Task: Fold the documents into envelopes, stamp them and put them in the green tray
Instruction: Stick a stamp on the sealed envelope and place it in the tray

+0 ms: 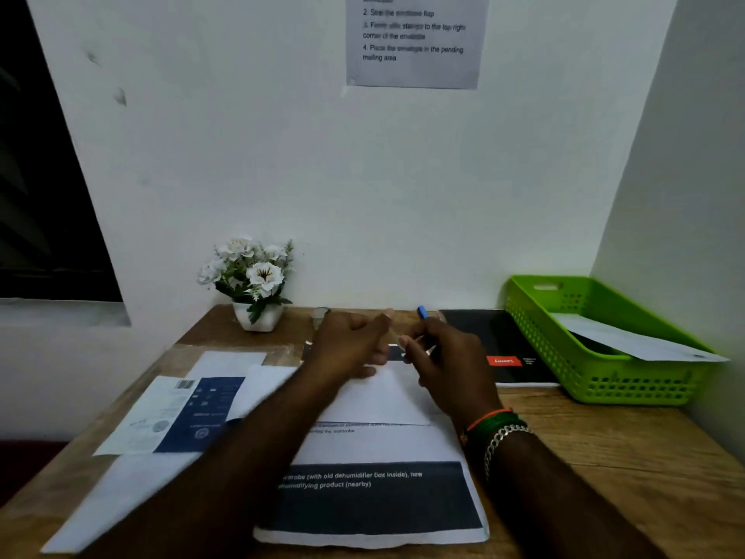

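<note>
While the right hand (439,357) grips a blue-capped stick (421,312) – glue, likely – the left hand (350,344), fingers loosely curled, should flatten the envelope (375,397) beneath.

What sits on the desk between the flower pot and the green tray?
Both hands and a black notebook lie between flower pot and green tray, per head view.

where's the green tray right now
In the head view, the green tray sits at the far right of the desk in the wall corner, beside a black notebook, with a white envelope lying in it.
</note>
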